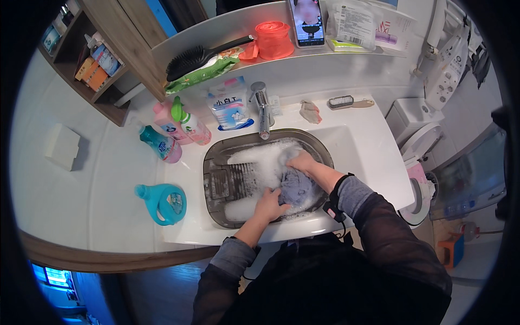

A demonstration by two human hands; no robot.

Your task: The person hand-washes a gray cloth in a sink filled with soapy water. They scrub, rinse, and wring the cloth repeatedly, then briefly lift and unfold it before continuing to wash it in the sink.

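A grey plastic washbasin (212,211) with a ribbed washboard part (243,180) at its left lies in the white sink, holding sudsy water. A wet blue-grey cloth (296,187) is bunched at its right side amid foam. My left hand (271,205) touches the cloth's left edge, thumb and fingers spread. At the cloth's upper end is my right hand (302,161), its fingers curled on the fabric and partly hidden by foam. The chrome faucet (263,111) stands above the basin's far rim.
A teal detergent bottle (172,203), several more bottles and a white-and-blue pouch (230,103) stand left and behind. A scrubbing brush (351,102) and a crumpled cloth (310,111) lie on the back ledge. Above, a shelf holds a hairbrush (195,59), a red plastic roll (275,40) and a phone (308,24).
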